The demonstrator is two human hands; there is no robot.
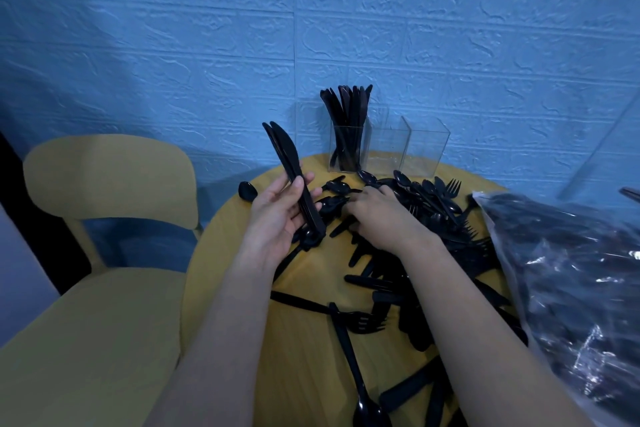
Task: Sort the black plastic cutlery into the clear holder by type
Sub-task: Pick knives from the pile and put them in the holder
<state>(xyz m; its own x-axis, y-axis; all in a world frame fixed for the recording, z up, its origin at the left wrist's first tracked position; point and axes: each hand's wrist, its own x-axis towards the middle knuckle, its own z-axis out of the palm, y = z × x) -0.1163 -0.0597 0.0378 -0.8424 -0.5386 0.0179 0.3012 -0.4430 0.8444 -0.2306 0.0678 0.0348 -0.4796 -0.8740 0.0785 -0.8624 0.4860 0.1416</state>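
Spoon (pixel 363 402) at table edge — left hand (pixel 277 215) clasps knives (pixel 291 173); right hand's (pixel 375 210) grip unclear.

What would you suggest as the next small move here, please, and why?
Probably carry the bunch of knives in the left hand to the clear holder and drop them in its left compartment, where knives already stand; the other two compartments look empty. The right hand is down in the loose pile.
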